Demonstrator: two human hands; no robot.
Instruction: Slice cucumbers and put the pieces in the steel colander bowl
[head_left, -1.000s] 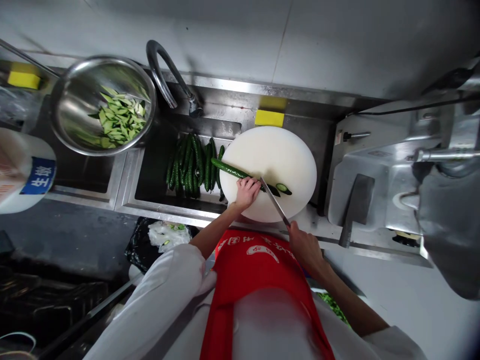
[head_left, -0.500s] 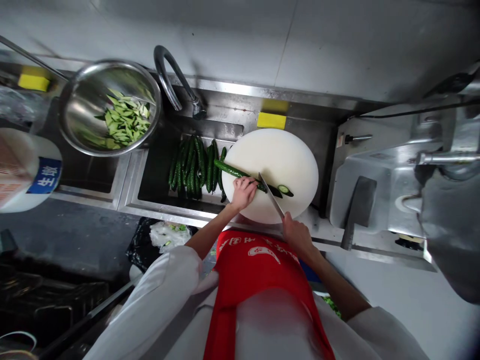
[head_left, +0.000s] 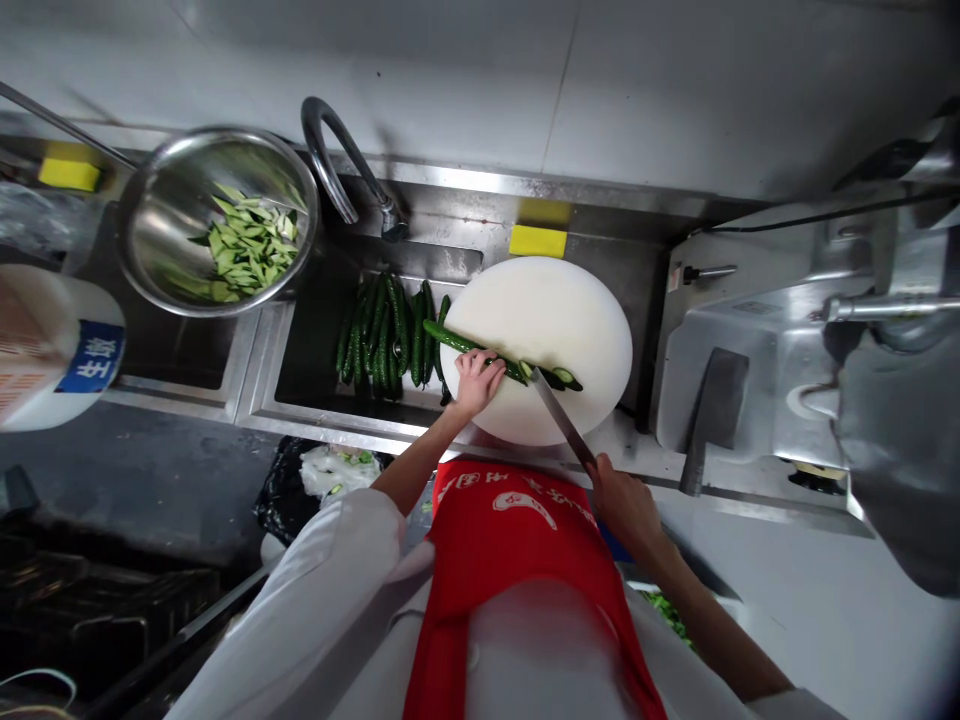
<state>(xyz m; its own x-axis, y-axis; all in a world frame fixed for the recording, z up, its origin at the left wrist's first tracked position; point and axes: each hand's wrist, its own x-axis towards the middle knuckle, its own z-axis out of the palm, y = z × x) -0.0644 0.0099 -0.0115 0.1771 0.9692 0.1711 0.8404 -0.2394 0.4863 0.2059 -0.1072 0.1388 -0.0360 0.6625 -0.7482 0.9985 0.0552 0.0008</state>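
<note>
On the round white cutting board (head_left: 555,310) lies a long green cucumber (head_left: 450,338), its left end jutting past the board's edge. My left hand (head_left: 478,380) is closed over its middle and presses it down. A knife (head_left: 559,412) is in my right hand (head_left: 622,500), fingers wrapped round the handle. The blade's tip is beside the cut face at the cucumber's right end. Just right of the blade are cut cucumber pieces (head_left: 568,379) with pale flesh showing.
Whole cucumbers (head_left: 382,335) fill part of the sink left of the board. A steel bowl (head_left: 169,240) of cut green slices stands farther left, near a curved faucet (head_left: 330,120). A yellow sponge (head_left: 538,241) sits behind the board, and a cleaver (head_left: 716,405) lies on the right.
My right hand has drawn the knife back toward me and to the right, off the cucumber. A pale cut face now shows at its end. My left hand stays on the cucumber.
</note>
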